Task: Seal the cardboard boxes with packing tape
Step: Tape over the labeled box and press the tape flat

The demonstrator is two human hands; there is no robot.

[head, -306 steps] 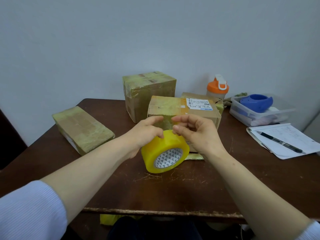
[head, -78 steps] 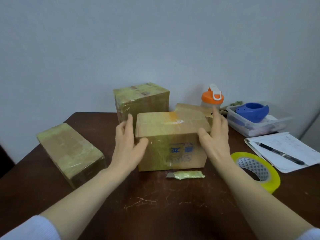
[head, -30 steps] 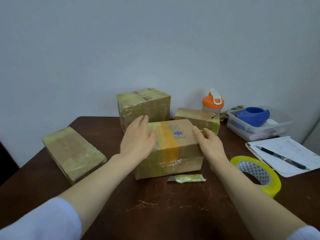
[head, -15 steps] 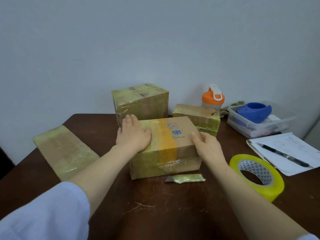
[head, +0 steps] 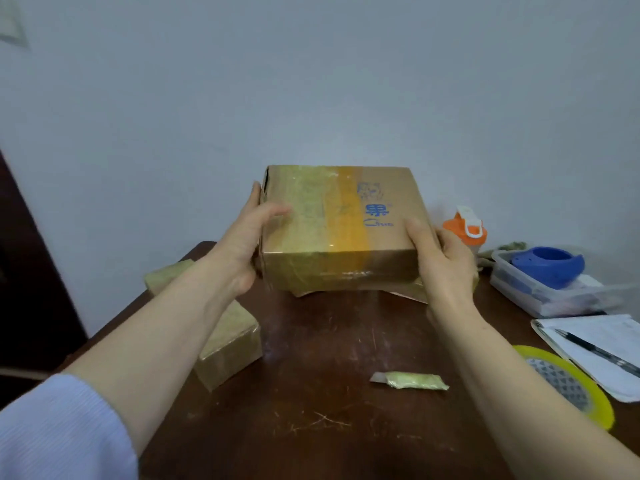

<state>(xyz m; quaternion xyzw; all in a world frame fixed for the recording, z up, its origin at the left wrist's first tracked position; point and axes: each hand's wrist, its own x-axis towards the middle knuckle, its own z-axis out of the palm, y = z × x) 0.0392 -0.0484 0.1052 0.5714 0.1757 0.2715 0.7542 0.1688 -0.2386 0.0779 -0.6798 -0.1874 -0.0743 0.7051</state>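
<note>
Hovering above the counter (head: 329,341) now, not resting on it as half a second ago: cardboard box (head: 339,230), taped top tilted toward the camera. Clamped on its sides, left grip (head: 247,237) and right grip (head: 443,258), thumbs over the top edge; left palm no longer flat on the lid. Hiding most of another box (head: 408,292) behind. Lying on the counter: tape roll (head: 561,379) far right, wrapped cutter (head: 408,381), flat box (head: 228,344) partly behind the left forearm; bottle (head: 465,230), tub (head: 540,299), notepad (head: 595,334) with pen (head: 595,351).
</note>
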